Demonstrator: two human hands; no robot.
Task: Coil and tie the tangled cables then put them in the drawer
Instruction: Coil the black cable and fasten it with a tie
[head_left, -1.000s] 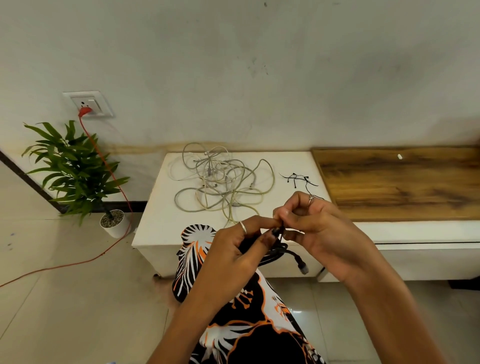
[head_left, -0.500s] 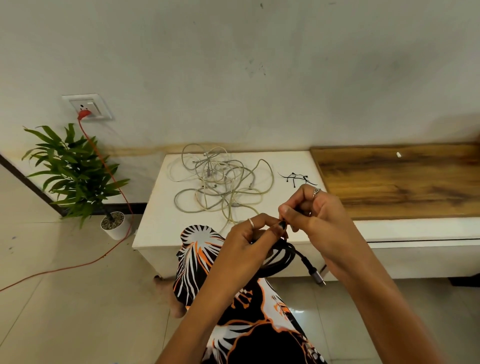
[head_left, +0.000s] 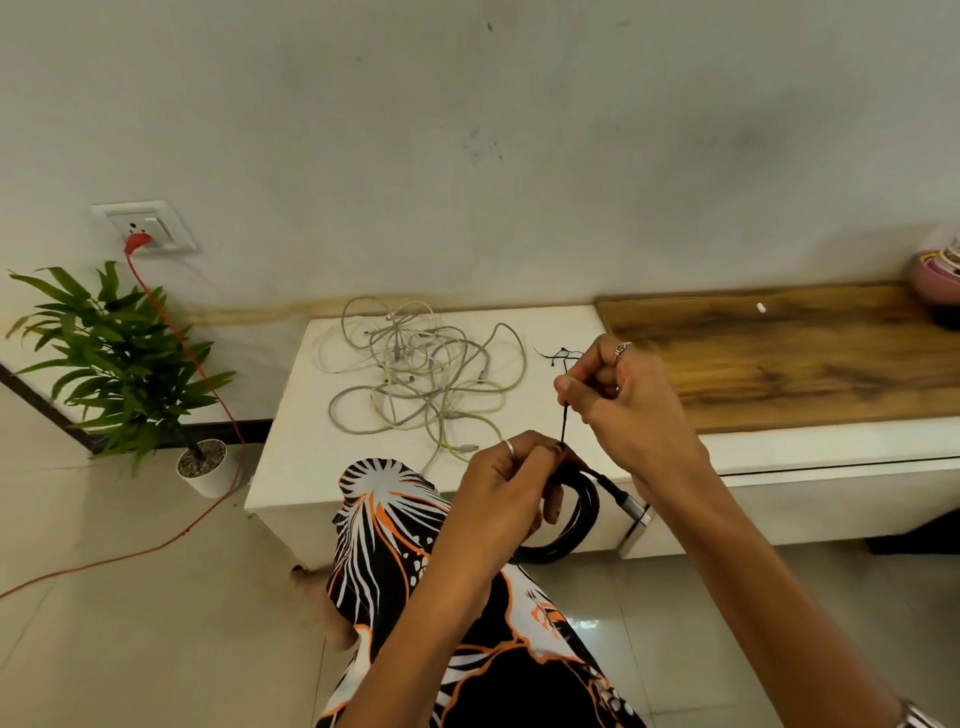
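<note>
Tying stage on the black cable coil (head_left: 571, 519): left hand (head_left: 511, 486) grips it above the lap, right hand (head_left: 618, 400) pinches the thin black tie (head_left: 564, 427) taut, probably cinching next, while the pale tangled cables (head_left: 421, 379) wait on the counter (head_left: 301, 447).

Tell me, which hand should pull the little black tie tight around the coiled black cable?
Probably the right hand: it already pinches the tie above the coil. The left hand grips the coiled black cable, steadying it.

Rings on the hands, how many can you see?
2: one on a left hand finger, one on a right hand finger. Others may be hidden.
</note>
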